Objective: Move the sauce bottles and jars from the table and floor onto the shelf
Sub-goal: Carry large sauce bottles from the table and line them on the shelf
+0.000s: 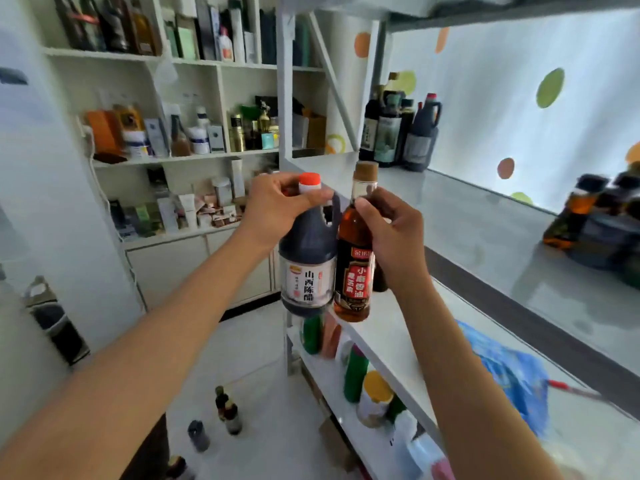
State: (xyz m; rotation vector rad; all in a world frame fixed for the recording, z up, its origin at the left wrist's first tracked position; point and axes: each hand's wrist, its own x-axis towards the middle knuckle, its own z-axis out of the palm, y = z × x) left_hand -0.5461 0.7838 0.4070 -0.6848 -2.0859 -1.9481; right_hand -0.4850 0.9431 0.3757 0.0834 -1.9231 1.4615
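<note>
My left hand [277,206] grips the handle and neck of a dark vinegar jug [306,268] with an orange-red cap and a white label. My right hand [394,233] grips the neck of an amber sesame-oil bottle [355,271] with a brown cap and a red-black label. Both bottles hang side by side in the air at the left end of the grey shelf [467,230]. Several dark bottles [398,129] stand at the shelf's far end, and more [595,220] stand at its right. Small bottles [225,410] remain on the floor.
A white shelf post [284,98] rises just behind the jug. The lower shelf boards [391,341] carry green and orange-lidded containers and a blue plastic bag [509,372]. A white wall cabinet [187,133] full of boxes and bottles stands at the back left.
</note>
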